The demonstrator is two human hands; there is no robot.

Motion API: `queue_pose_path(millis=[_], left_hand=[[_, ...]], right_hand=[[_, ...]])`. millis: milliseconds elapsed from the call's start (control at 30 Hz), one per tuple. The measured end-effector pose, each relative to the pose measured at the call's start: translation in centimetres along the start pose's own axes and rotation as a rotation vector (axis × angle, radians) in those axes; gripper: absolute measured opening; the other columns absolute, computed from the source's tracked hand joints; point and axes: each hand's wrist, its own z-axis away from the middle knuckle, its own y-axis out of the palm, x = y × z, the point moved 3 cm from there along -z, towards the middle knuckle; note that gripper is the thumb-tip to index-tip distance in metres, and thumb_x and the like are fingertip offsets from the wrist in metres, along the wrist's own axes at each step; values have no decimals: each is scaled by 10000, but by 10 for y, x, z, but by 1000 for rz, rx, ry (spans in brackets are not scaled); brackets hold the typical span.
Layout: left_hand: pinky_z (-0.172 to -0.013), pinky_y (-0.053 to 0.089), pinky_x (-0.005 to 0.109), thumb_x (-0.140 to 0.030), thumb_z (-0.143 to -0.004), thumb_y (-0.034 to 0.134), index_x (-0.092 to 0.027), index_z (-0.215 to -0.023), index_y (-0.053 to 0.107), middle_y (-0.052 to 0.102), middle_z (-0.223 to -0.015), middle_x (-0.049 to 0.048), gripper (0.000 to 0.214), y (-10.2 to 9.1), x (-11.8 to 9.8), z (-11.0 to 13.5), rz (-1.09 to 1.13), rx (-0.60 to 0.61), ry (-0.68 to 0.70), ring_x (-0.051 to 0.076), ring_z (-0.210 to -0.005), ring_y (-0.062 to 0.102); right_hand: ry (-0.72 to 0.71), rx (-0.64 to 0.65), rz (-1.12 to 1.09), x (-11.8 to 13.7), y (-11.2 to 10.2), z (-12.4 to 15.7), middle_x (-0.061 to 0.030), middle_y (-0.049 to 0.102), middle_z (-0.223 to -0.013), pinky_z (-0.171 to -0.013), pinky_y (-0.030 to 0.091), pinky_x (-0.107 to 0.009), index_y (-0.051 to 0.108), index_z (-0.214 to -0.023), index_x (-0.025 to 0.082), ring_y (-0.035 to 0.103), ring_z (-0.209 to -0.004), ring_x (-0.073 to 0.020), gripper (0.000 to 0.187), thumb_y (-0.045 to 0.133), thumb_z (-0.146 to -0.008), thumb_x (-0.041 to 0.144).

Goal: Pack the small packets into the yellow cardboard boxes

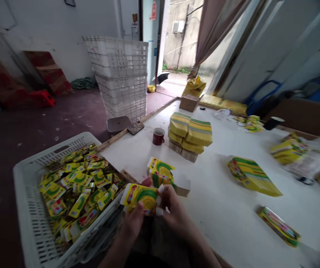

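Observation:
A small yellow and green printed carton [141, 197] with white end flaps is between my hands at the table's near edge. My left hand [133, 222] is closed around its left part, thumb on the front face. My right hand [173, 210] is closed at the right end, fingers at the white flaps. Just beyond lies another yellow carton [161, 172] with its flaps out, beside a pale block [182, 185]. To the left, a white plastic basket [27, 201] is heaped with small yellow cartons [78, 178].
On the white table [215, 216] stand stacked bundles of flat cartons [190, 130], a dark red mug [158, 137] and a phone [136, 127]. More flat cartons [253, 175] and a row of cartons [279, 226] lie right. White crates [120, 74] are stacked behind.

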Motion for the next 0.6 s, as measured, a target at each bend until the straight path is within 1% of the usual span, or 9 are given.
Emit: queue_pose_path(millis=[33, 100, 167, 233, 333, 433, 467, 533, 600], left_hand=[[-898, 525, 430, -583, -770, 618, -175, -978, 674, 706, -977, 106, 461, 4, -3, 0, 79, -70, -5, 306, -1025, 632], [-832, 552, 414, -597, -783, 574, -158, -868, 695, 708, -872, 97, 463, 11, -10, -3, 168, -214, 63, 285, -898, 663], [-782, 563, 368, -615, -773, 558, -148, -845, 691, 690, -831, 87, 491, 15, -16, -5, 201, -323, 182, 251, -832, 658], [-767, 562, 325, -623, -766, 562, -155, -881, 681, 672, -826, 71, 496, 16, -18, -7, 203, -361, 243, 222, -823, 644], [-811, 559, 356, -651, -794, 515, -165, -959, 671, 685, -865, 85, 537, 12, -12, -7, 158, -306, 164, 237, -867, 649], [-880, 541, 430, -740, -786, 424, -146, -929, 693, 705, -873, 132, 668, 1, -2, -6, -64, -201, 103, 300, -950, 648], [-909, 529, 438, -746, -780, 428, -145, -907, 704, 710, -870, 140, 673, -3, 2, -5, -158, -173, 96, 311, -978, 641], [-956, 507, 428, -714, -766, 504, -156, -885, 716, 716, -871, 136, 609, -11, 7, -4, -290, -149, 90, 311, -1020, 625], [-982, 491, 413, -667, -749, 582, -173, -872, 719, 715, -869, 121, 528, -16, 11, -3, -324, -157, 82, 299, -1041, 613]], right_hand=[[6, 22, -80, -3, 10, 5, 53, 486, -760, -569, 391, -231, 403, -938, 247, 449, -637, -114, 290, 564, -729, 128], [1, -32, -123, -9, 25, 10, 40, 500, -793, -612, 406, -249, 422, -943, 245, 457, -673, -123, 261, 595, -757, 187], [17, -111, -80, -16, 37, 12, 36, 507, -780, -621, 403, -258, 450, -948, 234, 460, -674, -130, 258, 621, -756, 229], [69, -129, -61, -21, 43, 10, 41, 502, -739, -592, 385, -252, 472, -917, 220, 446, -642, -126, 256, 648, -735, 251], [118, -92, -129, -24, 43, 4, 53, 476, -693, -551, 368, -241, 466, -827, 213, 418, -598, -115, 267, 688, -703, 295], [97, -137, -83, -26, 31, 0, 52, 475, -669, -551, 381, -249, 452, -756, 215, 423, -592, -119, 287, 709, -677, 316], [78, -180, -16, -26, 26, 0, 52, 472, -650, -551, 377, -250, 445, -724, 216, 421, -586, -121, 277, 704, -679, 305], [31, -262, 148, -26, 18, 0, 47, 477, -616, -556, 363, -254, 432, -668, 217, 418, -576, -123, 255, 683, -688, 259], [0, -281, 229, -26, 14, 1, 40, 491, -613, -569, 358, -259, 444, -656, 215, 422, -580, -128, 227, 667, -694, 221]])
